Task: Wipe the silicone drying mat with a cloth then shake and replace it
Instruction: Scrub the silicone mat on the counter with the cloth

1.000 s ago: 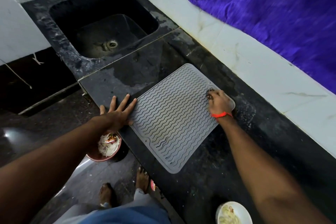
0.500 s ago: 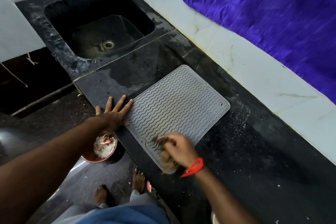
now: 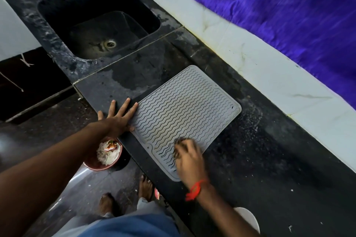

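A grey silicone drying mat (image 3: 185, 113) with wavy ridges lies flat on the black stone counter (image 3: 260, 159). My left hand (image 3: 117, 119) presses flat, fingers spread, on the counter at the mat's left edge, fingertips touching it. My right hand (image 3: 189, 161), with a red thread at the wrist, rests on the mat's near corner and is shut on a small dark cloth (image 3: 178, 143), of which only a bit shows past my fingers. That hand is blurred.
A black sink (image 3: 100, 23) sits at the back left. Purple fabric (image 3: 279, 11) hangs over the white tiled wall on the right. On the floor stands a red bowl of scraps (image 3: 105, 157). A white bowl (image 3: 248, 217) sits at the counter's near edge.
My right hand swept the cloth from the mat's far right corner down to its near corner and now sits slightly further right there. My left hand has stayed at the mat's left edge.
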Tool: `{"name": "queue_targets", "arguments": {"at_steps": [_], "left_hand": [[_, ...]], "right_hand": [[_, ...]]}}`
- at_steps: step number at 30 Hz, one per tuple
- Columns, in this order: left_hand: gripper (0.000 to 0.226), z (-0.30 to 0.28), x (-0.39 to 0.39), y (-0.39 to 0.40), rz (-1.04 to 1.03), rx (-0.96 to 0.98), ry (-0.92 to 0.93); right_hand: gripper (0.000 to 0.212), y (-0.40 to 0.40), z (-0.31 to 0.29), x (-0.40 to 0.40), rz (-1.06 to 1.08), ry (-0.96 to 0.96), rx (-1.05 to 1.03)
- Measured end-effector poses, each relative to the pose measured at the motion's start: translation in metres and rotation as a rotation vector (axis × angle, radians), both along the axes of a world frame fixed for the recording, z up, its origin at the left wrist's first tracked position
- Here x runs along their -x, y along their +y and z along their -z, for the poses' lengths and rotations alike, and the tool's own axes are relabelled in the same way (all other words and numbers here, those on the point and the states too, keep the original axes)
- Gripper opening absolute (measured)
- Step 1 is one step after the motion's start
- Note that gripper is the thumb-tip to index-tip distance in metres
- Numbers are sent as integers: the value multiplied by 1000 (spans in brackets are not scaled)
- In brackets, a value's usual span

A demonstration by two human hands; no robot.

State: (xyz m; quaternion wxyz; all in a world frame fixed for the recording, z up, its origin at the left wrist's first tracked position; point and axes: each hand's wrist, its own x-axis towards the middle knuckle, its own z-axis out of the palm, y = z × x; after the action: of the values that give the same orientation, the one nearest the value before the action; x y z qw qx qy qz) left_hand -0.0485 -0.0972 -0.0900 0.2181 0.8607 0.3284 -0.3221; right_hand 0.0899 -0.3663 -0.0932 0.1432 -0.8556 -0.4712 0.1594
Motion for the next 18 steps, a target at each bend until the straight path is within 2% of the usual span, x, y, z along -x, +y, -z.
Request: {"name": "queue_targets", "arguments": {"at_steps": [3,5,7,9,11,12,14,18], "left_hand": [[89,0,1,0,-1,9,2],[89,-1,1,0,3,6,-2],[89,-3,0,0,-2,10,-8],[88,-4,0,-2,-4,10,-6],[87,-4,1,-2,-10,6,-12],[87,-5,1,-2,-10,5,-15],[88,-6,1,-3,-5,12,-15],[87,-10,0,-5,-10,6,-13]], "right_hand": [[40,-11,-6,39,-105,211,3],[29,-7,-14,29,-126,400,16],[17,4,-24,-3,-37,449,-14],[13,14,-30,-47,171,412,-124],[11,19,-31,-86,303,246,-208],[15,20,-29,-98,317,145,-189],[28,15,-18,-103,273,61,-97],[28,-7,-4,-44,157,-28,-43]]}}
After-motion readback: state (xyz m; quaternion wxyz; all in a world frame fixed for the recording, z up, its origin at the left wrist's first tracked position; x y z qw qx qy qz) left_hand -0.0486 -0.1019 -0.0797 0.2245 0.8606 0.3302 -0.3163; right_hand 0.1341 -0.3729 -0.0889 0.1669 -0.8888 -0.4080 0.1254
